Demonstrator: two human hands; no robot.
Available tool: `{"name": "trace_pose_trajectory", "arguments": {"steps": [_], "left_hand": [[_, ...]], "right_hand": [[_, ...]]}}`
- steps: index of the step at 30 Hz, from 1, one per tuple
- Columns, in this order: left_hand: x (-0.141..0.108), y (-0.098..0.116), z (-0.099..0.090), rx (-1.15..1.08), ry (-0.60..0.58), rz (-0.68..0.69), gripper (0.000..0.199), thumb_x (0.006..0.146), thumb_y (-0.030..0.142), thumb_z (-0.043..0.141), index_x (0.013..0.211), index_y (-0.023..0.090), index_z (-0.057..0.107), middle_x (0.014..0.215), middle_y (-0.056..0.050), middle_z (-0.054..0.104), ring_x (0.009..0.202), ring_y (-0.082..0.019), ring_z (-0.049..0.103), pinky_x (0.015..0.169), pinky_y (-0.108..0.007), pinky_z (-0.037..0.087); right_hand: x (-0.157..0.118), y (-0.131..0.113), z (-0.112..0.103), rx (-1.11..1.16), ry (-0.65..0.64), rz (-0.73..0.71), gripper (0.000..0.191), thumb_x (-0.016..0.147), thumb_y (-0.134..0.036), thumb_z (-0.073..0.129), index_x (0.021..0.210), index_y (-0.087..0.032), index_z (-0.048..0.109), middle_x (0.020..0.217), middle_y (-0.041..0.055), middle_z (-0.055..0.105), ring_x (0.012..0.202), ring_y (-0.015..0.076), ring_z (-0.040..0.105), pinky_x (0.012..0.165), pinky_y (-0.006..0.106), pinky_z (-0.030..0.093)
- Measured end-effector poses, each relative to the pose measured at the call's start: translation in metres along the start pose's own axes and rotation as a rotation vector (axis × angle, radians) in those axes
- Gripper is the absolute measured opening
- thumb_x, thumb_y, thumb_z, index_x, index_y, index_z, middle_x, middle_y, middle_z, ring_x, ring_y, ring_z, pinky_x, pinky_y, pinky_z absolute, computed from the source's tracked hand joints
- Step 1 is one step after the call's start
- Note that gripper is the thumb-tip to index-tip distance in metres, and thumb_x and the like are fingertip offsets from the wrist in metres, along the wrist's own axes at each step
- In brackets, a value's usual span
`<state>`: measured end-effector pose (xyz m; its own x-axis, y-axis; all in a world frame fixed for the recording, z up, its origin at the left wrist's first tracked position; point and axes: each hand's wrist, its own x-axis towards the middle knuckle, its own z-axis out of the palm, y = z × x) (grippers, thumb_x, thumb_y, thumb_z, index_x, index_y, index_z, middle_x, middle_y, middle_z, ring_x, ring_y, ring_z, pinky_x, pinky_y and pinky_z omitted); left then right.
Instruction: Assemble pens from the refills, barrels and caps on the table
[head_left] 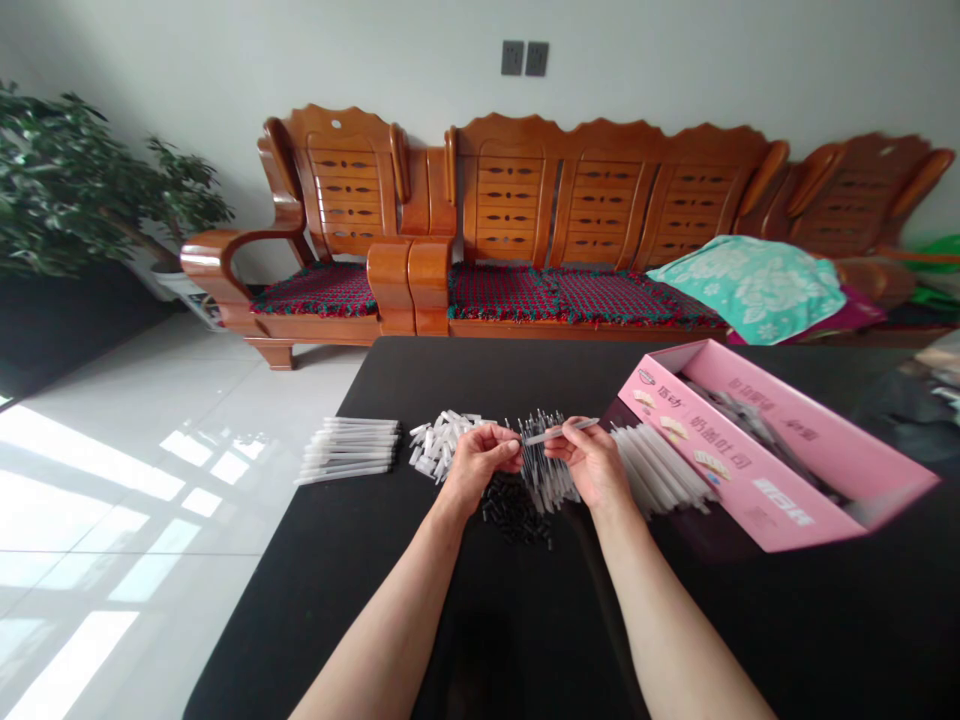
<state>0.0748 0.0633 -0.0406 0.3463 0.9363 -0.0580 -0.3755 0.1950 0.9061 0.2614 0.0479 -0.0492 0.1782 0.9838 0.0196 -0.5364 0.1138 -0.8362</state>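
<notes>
Both forearms reached over the black counter (525, 620). The right hand (589, 465) gripped a slim clear pen (562, 431), its tip against the pinched-shut left hand (484, 465), with a pink carton (739, 465) to the right.

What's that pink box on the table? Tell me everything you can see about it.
The pink cardboard box sits open on the black table, to the right of the person's hands, turned at an angle. Its long side bears white and dark lettering and small food pictures. Grey items, too jumbled to identify, lie inside. A heap of slim white tubes lies against its near side.
</notes>
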Motion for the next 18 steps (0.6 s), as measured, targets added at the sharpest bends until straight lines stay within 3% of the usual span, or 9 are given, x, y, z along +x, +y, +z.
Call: {"name": "trace_pose_trajectory", "arguments": {"steps": [18], "left_hand": [[0.0002,0.0005,0.0027,-0.085,0.029,0.007,0.036,0.062,0.032,0.087,0.081,0.01,0.066,0.066,-0.004,0.069,0.058,-0.013,0.066,0.059,-0.023,0.055]], "right_hand": [[-0.0003,0.0012,0.0039,0.011,-0.021,0.008,0.022,0.069,-0.025,0.083,0.08,-0.018,0.065,0.074,0.0065,0.078,0.058,0.0178,0.073,0.057,0.026,0.063]]}}
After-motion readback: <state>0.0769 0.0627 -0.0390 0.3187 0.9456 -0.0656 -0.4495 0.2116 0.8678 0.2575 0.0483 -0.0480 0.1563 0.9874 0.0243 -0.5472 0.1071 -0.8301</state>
